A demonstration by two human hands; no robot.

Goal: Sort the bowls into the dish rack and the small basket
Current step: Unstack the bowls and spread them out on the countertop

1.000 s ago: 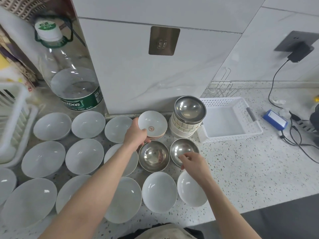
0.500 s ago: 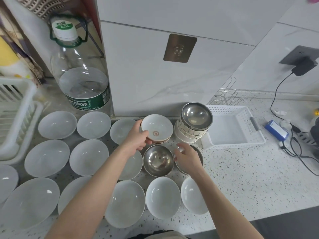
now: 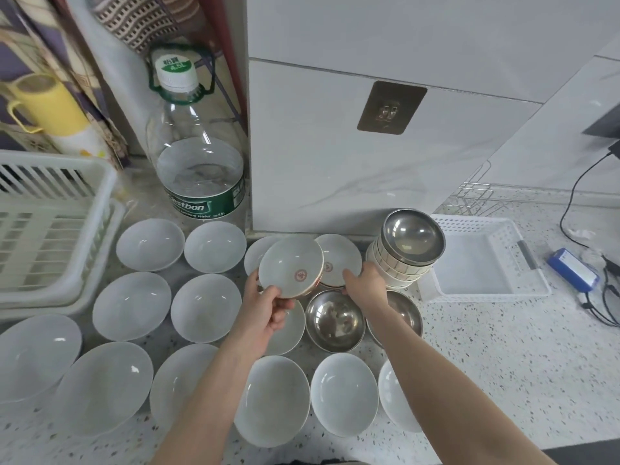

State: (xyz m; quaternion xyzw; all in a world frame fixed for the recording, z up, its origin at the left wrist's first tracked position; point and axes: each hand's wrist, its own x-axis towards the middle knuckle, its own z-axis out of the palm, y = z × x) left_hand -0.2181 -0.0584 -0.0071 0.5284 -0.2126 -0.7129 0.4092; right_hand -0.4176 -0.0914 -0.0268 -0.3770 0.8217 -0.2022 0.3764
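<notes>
Bowl (image 3: pixel 290 268) in left hand (image 3: pixel 265 305) — water bottle (image 3: pixel 198 156) behind, steel bowl (image 3: pixel 334 321) below

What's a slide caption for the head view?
Left hand lifts a crested bowl; right hand grips the one beneath, between rack and basket.

1. This is a home kitchen, shown by its speckled stone countertop (image 3: pixel 503 364) under white marble-look wall tiles.
2. Many white bowls (image 3: pixel 204 307) lie spread across the countertop, with steel bowls (image 3: pixel 335 322) among them.
3. A white dish rack (image 3: pixel 50 229) sits left of the bowls.
4. A large water bottle (image 3: pixel 201 162) stands behind them.
5. A small white basket (image 3: pixel 483 260) sits to their right, with a wall socket above it.
</notes>
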